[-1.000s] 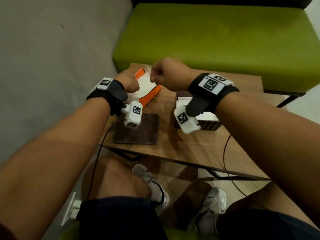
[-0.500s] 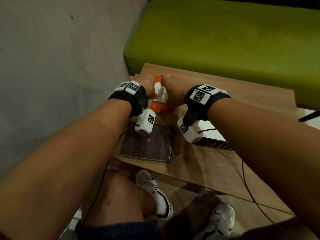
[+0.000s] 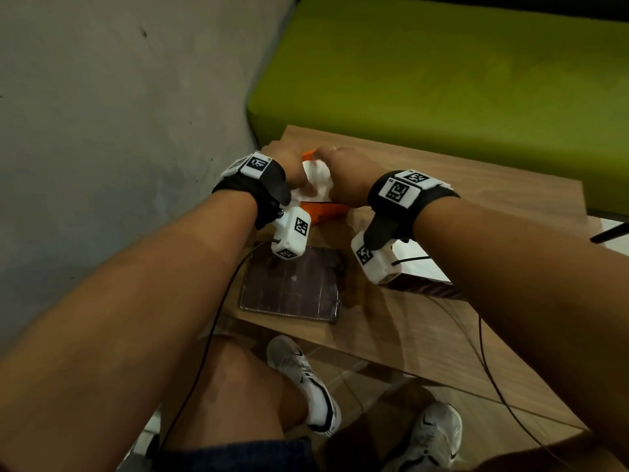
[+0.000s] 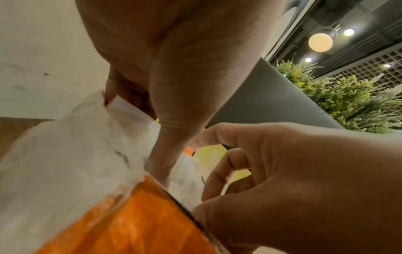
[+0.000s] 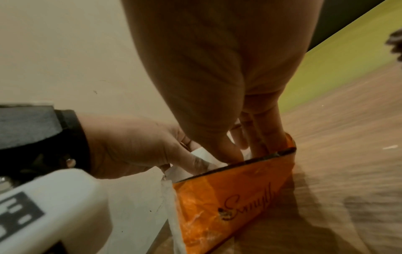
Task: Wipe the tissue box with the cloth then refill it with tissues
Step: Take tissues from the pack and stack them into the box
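An orange tissue pack (image 3: 326, 211) (image 5: 234, 194) lies at the table's far left corner, its top torn open. White tissues (image 3: 318, 180) (image 4: 65, 154) bulge out of it between my hands. My left hand (image 3: 289, 168) (image 5: 152, 149) pinches the white wrapper edge on the pack's left side. My right hand (image 3: 343, 175) (image 5: 239, 146) reaches down into the opening, its fingers (image 4: 219, 173) curled around the tissues there. The dark brown tissue box (image 3: 425, 284) stands open to the right, mostly hidden under my right wrist.
A flat dark brown panel (image 3: 289, 287) lies near the front left edge of the wooden table (image 3: 476, 199). A green sofa (image 3: 442, 80) runs behind the table and a grey wall (image 3: 119, 114) stands on the left. Thin black cables (image 3: 490, 369) hang from both wrists.
Both hands have come down from just above the pack onto its opening. White tissue now bulges up between them. The head view has moved closer and leftward.
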Available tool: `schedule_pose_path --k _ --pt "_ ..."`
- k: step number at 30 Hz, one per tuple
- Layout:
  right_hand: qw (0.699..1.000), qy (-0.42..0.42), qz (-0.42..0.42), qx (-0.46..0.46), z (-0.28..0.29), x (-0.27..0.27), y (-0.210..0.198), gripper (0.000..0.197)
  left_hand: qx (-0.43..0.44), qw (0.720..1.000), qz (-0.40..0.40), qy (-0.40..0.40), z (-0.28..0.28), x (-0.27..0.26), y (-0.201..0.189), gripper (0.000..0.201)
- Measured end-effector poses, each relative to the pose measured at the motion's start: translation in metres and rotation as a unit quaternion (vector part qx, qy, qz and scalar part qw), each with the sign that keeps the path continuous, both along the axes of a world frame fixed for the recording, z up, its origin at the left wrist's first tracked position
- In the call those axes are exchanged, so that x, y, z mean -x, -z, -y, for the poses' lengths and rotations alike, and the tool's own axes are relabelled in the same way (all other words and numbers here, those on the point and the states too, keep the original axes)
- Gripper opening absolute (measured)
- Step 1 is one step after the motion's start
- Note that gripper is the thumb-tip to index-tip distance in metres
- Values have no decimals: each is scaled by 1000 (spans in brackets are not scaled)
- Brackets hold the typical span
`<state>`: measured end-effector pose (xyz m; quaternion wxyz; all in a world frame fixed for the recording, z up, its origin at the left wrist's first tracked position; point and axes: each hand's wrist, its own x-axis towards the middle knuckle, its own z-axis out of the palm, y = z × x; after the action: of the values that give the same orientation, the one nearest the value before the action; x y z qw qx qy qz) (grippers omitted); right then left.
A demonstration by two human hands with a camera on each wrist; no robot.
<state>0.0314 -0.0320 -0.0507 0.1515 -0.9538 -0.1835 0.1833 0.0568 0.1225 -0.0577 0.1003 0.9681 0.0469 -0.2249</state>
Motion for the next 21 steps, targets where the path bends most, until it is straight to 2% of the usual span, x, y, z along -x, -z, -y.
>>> schedule_pose_path --k 5,12,15,21 --pt "1000 7 -9 -3 -3 2 -3 68 24 999 20 -9 -1 7 -7 51" --pt "999 40 -3 -37 1 3 -5 65 83 997 -3 0 -3 12 -17 38" --pt "995 66 -1 -72 4 6 -5 66 103 994 -27 7 -5 13 -18 29" --pt "970 155 47 -181 13 11 -5 52 211 976 -20 -42 -16 23 -28 26"
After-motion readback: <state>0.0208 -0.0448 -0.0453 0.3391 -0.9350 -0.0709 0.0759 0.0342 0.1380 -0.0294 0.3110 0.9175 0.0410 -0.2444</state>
